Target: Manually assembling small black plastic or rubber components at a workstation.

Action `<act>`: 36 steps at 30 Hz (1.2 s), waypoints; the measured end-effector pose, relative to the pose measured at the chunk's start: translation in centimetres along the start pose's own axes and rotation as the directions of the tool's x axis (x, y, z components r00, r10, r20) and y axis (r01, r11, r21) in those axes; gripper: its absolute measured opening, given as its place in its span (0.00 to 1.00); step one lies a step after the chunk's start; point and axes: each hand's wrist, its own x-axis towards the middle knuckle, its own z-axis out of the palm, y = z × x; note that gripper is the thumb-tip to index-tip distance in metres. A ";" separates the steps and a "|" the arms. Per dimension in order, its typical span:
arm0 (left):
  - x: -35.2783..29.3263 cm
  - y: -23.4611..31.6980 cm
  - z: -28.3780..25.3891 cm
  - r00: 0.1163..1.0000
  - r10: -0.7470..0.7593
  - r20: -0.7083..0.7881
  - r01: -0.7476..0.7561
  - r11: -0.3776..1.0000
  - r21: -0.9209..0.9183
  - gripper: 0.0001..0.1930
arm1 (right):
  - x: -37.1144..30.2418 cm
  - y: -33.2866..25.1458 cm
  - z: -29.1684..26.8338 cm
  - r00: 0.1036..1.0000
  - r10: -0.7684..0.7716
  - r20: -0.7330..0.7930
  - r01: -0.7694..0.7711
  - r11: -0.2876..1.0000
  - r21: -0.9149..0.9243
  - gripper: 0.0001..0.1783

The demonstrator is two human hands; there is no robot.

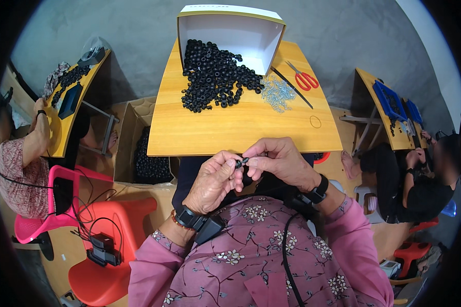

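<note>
Standing on grey floor [138, 30], yellow wooden table [241, 128]

Long pink sleeves, gathered at the cuffs, over a mauve top printed with small white flowers and dark twigs. Left hand [213, 180]: black wrist device on a dark strap, thin orange-red band beside it. Right hand [277, 161]: black strap with a small black unit. A black cable runs down the chest.

I see a smooth varnished wooden bench [230, 128] under matt black rubber rings [212, 77]. The scissors [303, 78] have glossy red plastic handles; the box [230, 30] is white card.
</note>
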 end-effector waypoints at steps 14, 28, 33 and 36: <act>-0.1 0.2 0.2 1.000 0.028 -0.002 -0.028 0.999 0.043 0.13 | 0.2 -1.1 0.6 0.996 -0.082 -0.023 0.080 0.994 -0.080 0.08; 0.0 0.2 0.0 0.999 0.037 -0.021 -0.036 0.999 0.023 0.11 | 0.9 -1.7 0.8 0.961 -0.267 0.072 0.271 0.857 -0.439 0.04; -0.1 0.1 0.0 0.999 0.031 -0.023 -0.031 0.999 0.013 0.11 | 0.9 -1.5 0.9 0.959 -0.269 0.086 0.280 0.861 -0.425 0.06; -0.1 0.2 0.1 0.999 0.029 -0.027 -0.029 0.999 0.014 0.11 | 1.0 -1.4 0.9 0.957 -0.273 0.099 0.289 0.860 -0.420 0.07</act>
